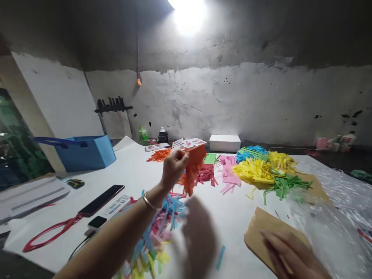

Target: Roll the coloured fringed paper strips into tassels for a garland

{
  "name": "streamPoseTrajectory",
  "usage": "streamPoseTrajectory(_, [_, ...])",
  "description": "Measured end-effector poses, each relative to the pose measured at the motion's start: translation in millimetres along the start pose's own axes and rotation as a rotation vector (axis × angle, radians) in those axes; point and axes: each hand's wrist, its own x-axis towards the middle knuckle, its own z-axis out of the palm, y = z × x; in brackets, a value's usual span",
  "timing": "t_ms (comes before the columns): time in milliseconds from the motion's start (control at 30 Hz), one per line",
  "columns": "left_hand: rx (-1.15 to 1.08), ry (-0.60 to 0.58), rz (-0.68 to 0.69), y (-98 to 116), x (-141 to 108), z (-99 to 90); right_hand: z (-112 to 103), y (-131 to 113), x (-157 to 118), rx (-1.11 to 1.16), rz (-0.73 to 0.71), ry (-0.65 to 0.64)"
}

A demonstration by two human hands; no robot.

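In the head view my left hand (pixel 173 167) is raised over the middle of the table, its fingers pinching an orange fringed paper (pixel 195 164) by the upper edge. The cut strips hang down from it. At the lower right my right hand (pixel 290 252) is over a flat brown paper piece (pixel 261 228). Motion smears its fingers, so I cannot tell whether they grip it. Beneath my left forearm lies a bunch of blue, pink and yellow paper strips (pixel 173 209), partly hidden. Red fringed paper (pixel 207 173) and pink fringed paper (pixel 228 170) lie just past my left hand.
Yellow fringed paper (pixel 255 170) and green fringed paper (pixel 286 186) are piled at the right, near clear plastic wrap (pixel 322 228). A white box (pixel 224 143) stands at the back. Left are a blue bag (pixel 87 153), a phone (pixel 101 200) and a tape measure (pixel 75 183).
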Motion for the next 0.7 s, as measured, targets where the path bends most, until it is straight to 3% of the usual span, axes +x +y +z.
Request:
streamPoseTrajectory(100, [-0.182,-0.137,0.027,29.5,-73.4,13.9,37.3,-66.6,39.9,0.138,-0.087,-0.008])
streamPoseTrajectory(200, [-0.326,-0.266,-0.021,44.1,-134.3,24.3,55.4,-94.5,57.2,0.058,-0.039,0.036])
streamPoseTrajectory(333, [-0.653,-0.478,-0.325,40.6,-187.2,38.0,60.0,-90.1,28.7,-0.101,0.018,0.041])
streamPoseTrajectory(400, [-0.705,-0.514,-0.393,34.9,-206.5,44.2,58.3,-83.8,7.5,-0.101,0.105,0.021])
streamPoseTrajectory(567, [-0.814,-0.605,-0.571,29.5,-240.6,56.2,50.9,-70.8,-19.0,0.265,0.616,-0.122])
streamPoseTrajectory(633, [-0.860,-0.622,-0.622,29.9,-247.4,59.5,48.4,-66.0,-21.5,0.342,0.729,-0.144])
streamPoseTrajectory(700, [-0.882,-0.627,-0.642,29.4,-251.1,62.0,47.2,-61.8,-24.1,0.355,0.754,-0.153])
